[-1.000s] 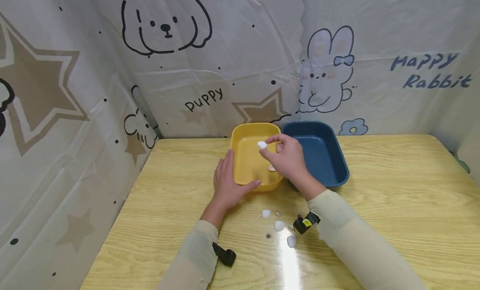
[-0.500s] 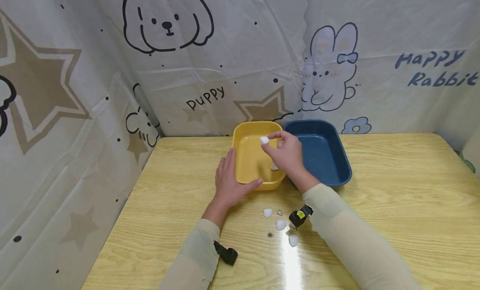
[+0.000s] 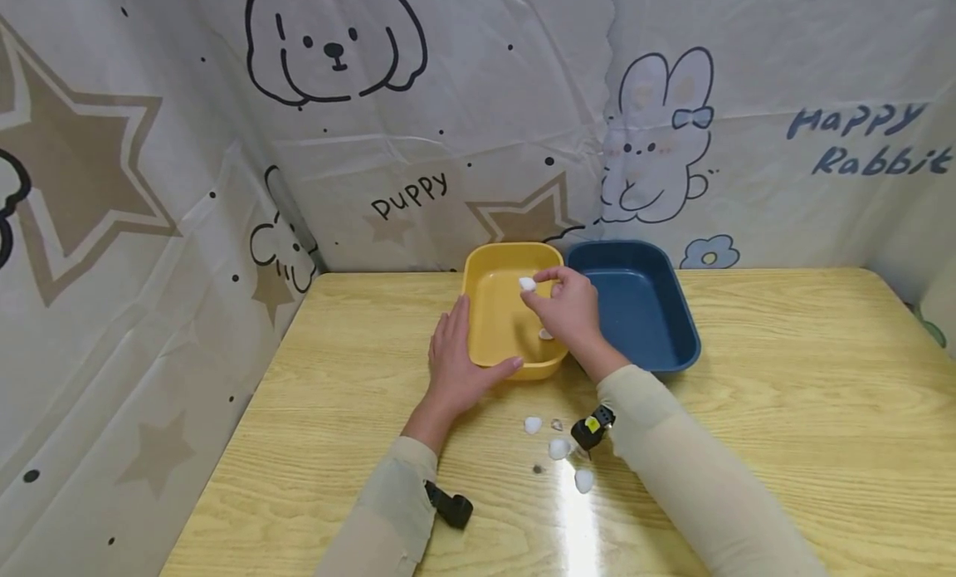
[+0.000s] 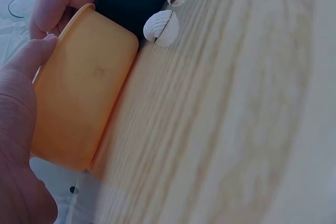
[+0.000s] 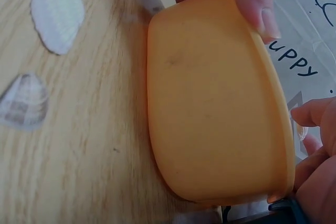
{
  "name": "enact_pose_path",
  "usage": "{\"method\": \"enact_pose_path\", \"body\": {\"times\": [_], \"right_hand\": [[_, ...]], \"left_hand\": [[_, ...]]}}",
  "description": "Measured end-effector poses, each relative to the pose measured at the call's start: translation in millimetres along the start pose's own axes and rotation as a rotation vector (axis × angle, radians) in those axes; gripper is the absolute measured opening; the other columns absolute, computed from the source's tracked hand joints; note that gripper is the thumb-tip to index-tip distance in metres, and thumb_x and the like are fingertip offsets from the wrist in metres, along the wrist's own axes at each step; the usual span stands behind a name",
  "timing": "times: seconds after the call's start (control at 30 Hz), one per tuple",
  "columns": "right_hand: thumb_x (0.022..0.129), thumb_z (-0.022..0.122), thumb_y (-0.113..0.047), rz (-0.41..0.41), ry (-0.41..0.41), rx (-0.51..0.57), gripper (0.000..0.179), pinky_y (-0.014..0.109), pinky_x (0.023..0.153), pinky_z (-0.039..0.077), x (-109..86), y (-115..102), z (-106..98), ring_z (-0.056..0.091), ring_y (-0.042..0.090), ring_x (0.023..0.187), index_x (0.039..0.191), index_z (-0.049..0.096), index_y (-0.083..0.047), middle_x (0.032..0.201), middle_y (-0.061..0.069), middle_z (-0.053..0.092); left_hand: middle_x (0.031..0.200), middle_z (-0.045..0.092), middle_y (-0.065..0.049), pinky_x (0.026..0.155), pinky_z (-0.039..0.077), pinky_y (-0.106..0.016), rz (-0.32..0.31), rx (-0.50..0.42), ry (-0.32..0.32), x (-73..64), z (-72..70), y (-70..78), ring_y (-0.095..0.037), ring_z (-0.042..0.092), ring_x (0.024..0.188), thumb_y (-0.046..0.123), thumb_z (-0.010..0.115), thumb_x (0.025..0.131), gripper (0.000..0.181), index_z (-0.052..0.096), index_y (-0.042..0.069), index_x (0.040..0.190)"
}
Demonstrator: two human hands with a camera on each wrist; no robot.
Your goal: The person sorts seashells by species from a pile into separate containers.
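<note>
My right hand pinches a white seashell between thumb and fingers above the yellow tub. Inside that tub, near its right wall, lies another pale shell. My left hand rests at the tub's front left corner, with its fingers straight along the left side and the thumb on the front rim. In the left wrist view, the thumb lies at the rim of the yellow tub. The right wrist view shows the held shell only partly, past the tub's wall.
A dark blue tub stands right of the yellow one. On the wooden table, several shells lie in front of the tubs, among them a ribbed white shell and a brownish shell. A patterned curtain hangs behind.
The camera view has shifted slightly. My right hand stays over the yellow tub with the seashell still pinched, and its wrist has shifted a little left. My left hand keeps its place on the tub.
</note>
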State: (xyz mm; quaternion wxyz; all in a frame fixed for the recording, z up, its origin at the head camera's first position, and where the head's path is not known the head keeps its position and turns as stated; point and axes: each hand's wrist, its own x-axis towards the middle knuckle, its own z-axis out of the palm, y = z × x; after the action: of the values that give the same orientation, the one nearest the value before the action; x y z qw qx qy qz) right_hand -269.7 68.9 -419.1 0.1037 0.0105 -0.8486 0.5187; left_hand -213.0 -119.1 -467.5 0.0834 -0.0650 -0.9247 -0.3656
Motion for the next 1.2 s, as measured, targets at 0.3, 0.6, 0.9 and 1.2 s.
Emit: {"method": "enact_pose_path", "body": {"times": [0.3, 0.6, 0.9, 1.2], "right_hand": [[0.084, 0.081, -0.025, 0.016, -0.006, -0.021, 0.029, 0.027, 0.043, 0.027, 2.0, 1, 2, 0.037, 0.019, 0.047, 0.106, 0.069, -0.009, 0.059, 0.004, 0.040], [0.085, 0.081, -0.025, 0.008, -0.012, -0.020, 0.035, 0.027, 0.043, 0.027, 3.1, 3, 2, 0.037, 0.019, 0.047, 0.110, 0.070, -0.004, 0.058, 0.003, 0.040], [0.084, 0.081, -0.027, 0.008, 0.000, -0.008, 0.032, 0.027, 0.043, 0.026, 2.6, 0, -1, 0.035, 0.019, 0.047, 0.107, 0.071, -0.007, 0.058, 0.003, 0.038], [0.085, 0.081, -0.027, -0.028, -0.008, 0.004, 0.028, 0.026, 0.042, 0.025, -5.0, -10, -10, 0.033, 0.019, 0.044, 0.105, 0.070, -0.010, 0.056, 0.003, 0.036]], "left_hand": [[0.166, 0.010, 0.005, 0.116, 0.008, -0.052, -0.003, -0.003, -0.003, -0.1, -0.7, 0.2, -0.032, 0.007, 0.149, 0.069, 0.076, 0.072, 0.125, 0.005, 0.021, 0.162], [0.166, 0.010, 0.004, 0.116, 0.009, -0.053, 0.006, -0.002, 0.000, -0.5, -1.1, 0.7, -0.035, 0.010, 0.149, 0.069, 0.075, 0.072, 0.124, 0.005, 0.020, 0.162], [0.166, 0.009, 0.005, 0.116, 0.008, -0.054, 0.000, -0.012, -0.001, -1.2, -1.2, 0.7, -0.034, 0.008, 0.149, 0.069, 0.076, 0.072, 0.125, 0.005, 0.020, 0.162], [0.166, 0.010, 0.005, 0.116, 0.008, -0.053, -0.004, -0.013, -0.006, -2.0, -0.8, 1.4, -0.032, 0.007, 0.149, 0.068, 0.076, 0.072, 0.124, 0.005, 0.020, 0.162]]}}
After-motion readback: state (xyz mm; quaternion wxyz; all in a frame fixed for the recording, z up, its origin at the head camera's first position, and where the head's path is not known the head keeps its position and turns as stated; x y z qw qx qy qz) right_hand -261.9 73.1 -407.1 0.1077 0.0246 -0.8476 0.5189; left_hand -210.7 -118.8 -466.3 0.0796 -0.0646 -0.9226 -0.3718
